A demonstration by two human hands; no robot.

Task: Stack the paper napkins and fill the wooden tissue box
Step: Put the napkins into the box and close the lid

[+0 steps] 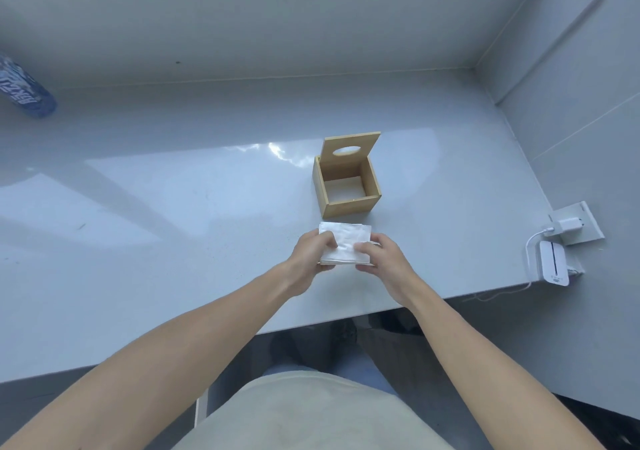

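Note:
A stack of white paper napkins [346, 241] is held just in front of the wooden tissue box [349, 207]. My left hand [310, 259] grips the stack's left side, thumb on top. My right hand [382, 262] grips its right side the same way. The box stands open on the grey counter, its lid [349, 148] with an oval hole tipped up at the back. The inside of the box shows a pale bottom; I cannot tell whether napkins lie in it.
A blue patterned bottle [26, 93] lies at the far left by the wall. At the right, a white charger [568, 226] sits in a wall socket with a white device [554, 264] below it. The counter's front edge [311, 325] runs close to my body.

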